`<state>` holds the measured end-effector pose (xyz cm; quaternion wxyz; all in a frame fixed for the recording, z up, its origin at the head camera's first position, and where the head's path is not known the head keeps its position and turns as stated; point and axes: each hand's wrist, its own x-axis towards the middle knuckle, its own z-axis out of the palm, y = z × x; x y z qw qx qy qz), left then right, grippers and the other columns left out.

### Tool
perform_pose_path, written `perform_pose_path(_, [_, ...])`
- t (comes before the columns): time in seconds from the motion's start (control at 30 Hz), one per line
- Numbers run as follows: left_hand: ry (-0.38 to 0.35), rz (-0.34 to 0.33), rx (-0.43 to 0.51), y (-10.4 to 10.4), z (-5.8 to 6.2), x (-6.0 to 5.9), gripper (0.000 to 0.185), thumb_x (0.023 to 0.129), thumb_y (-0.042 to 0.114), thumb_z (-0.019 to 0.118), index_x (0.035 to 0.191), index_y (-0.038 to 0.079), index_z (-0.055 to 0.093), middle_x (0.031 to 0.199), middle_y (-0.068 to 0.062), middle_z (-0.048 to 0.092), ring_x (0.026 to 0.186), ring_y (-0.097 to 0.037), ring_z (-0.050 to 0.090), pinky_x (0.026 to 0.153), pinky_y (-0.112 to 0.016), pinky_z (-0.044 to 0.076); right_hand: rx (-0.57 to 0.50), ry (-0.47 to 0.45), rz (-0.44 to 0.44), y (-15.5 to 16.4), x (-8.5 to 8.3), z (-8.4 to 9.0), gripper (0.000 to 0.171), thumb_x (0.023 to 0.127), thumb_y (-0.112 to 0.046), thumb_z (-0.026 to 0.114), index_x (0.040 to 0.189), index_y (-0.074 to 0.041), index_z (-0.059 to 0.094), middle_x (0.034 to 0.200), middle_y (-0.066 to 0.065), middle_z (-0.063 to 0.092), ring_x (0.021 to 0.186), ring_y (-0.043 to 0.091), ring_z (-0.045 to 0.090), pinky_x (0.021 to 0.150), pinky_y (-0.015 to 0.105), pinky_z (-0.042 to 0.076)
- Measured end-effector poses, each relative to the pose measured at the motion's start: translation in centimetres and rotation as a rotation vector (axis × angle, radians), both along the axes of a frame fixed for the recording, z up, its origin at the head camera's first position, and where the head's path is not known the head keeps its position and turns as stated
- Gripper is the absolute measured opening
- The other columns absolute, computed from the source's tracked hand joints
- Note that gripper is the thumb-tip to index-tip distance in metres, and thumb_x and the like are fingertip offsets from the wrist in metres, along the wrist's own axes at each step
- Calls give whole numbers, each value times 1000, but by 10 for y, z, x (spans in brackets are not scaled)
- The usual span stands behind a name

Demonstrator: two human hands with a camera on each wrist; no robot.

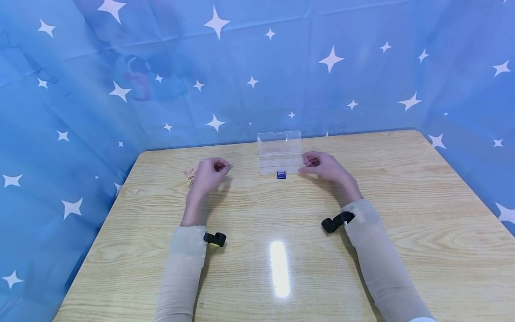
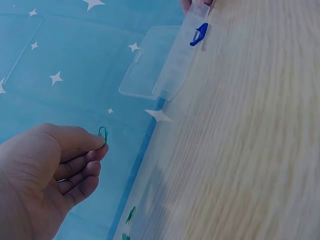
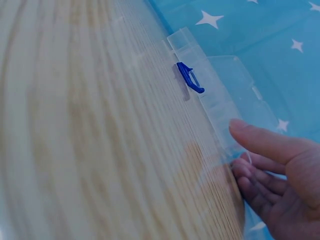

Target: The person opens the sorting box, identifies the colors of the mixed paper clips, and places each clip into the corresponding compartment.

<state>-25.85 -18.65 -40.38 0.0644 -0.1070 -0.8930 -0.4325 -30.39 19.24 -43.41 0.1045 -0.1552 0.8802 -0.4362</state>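
My left hand (image 1: 208, 174) pinches a green paper clip (image 2: 102, 135) between thumb and forefinger, above the table to the left of a clear plastic box (image 1: 279, 163). The box stands with its lid (image 1: 279, 143) raised at the back, and a blue latch (image 1: 281, 175) sits on its front edge. At the box's right end, my right hand (image 1: 325, 166) grips it, thumb (image 3: 245, 131) at the front corner and the other fingers curled by the end wall. Those fingers are partly hidden in the head view.
Several red paper clips (image 1: 191, 175) lie on the wooden table (image 1: 249, 214) just left of my left hand. Green paper clips (image 2: 130, 215) show low in the left wrist view. A blue cloth (image 1: 273, 89) with white stars hangs behind the table's back edge.
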Motion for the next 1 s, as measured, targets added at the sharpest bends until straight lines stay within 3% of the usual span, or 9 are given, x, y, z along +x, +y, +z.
perform_pose_path(0.37, [52, 8, 57, 20, 2, -8, 13, 92, 3, 66, 100, -3, 74, 89, -14, 70, 78, -22, 62, 72, -27, 51, 0, -3, 9, 0, 0, 2, 71, 93, -32, 76, 147, 3, 46, 125, 19, 59, 116, 32, 55, 106, 47, 43])
perform_pose_path(1.0, [75, -20, 139, 51, 5, -17, 15, 88, -2, 64, 98, -4, 74, 87, -13, 70, 76, -21, 61, 69, -25, 51, 5, 2, 13, 1, -1, 1, 68, 93, -31, 75, 145, 3, 47, 124, 19, 59, 115, 31, 55, 103, 45, 44])
